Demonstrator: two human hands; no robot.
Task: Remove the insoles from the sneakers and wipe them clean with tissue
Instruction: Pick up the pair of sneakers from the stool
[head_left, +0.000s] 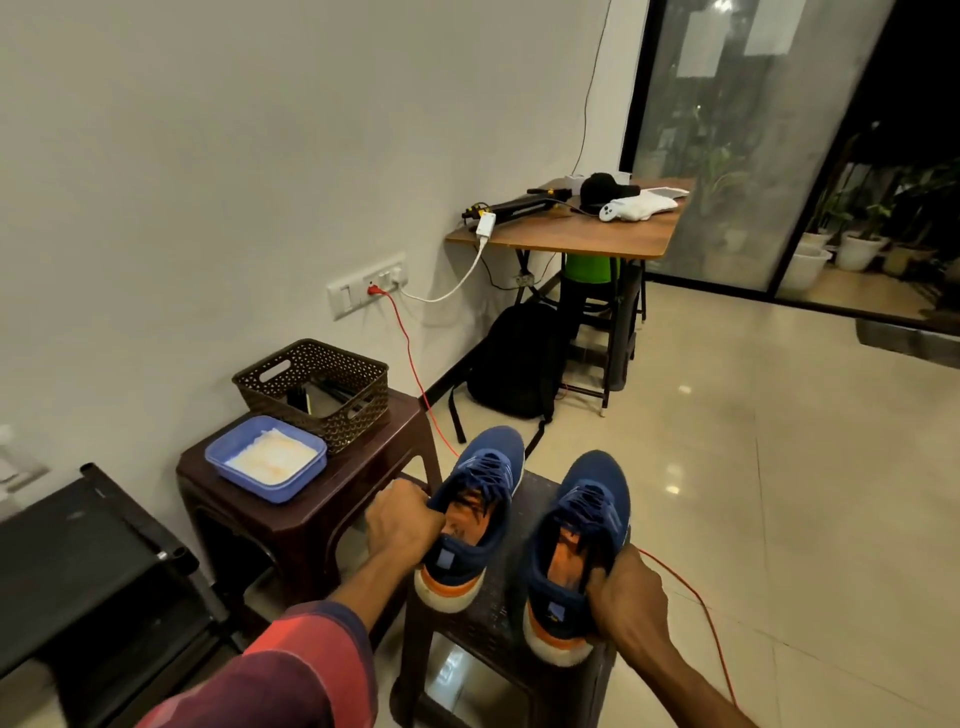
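Note:
Two blue sneakers with orange and white soles stand side by side on a dark plastic stool (467, 631). My left hand (402, 522) grips the left rim of the left sneaker (485, 470). My right hand (626, 597) grips the right rim of the right sneaker (587, 493) near its heel. Orange insoles (563, 561) show inside both shoes. A blue tray (244, 470) holding white tissue (272, 454) sits on a brown stool to the left.
A brown woven basket (332, 384) shares the brown stool (291, 514) with the tray. A black rack (78, 566) stands at the lower left. A red cable (696, 597) runs across the tiled floor. A backpack (511, 358) and a wooden table (571, 234) stand farther back.

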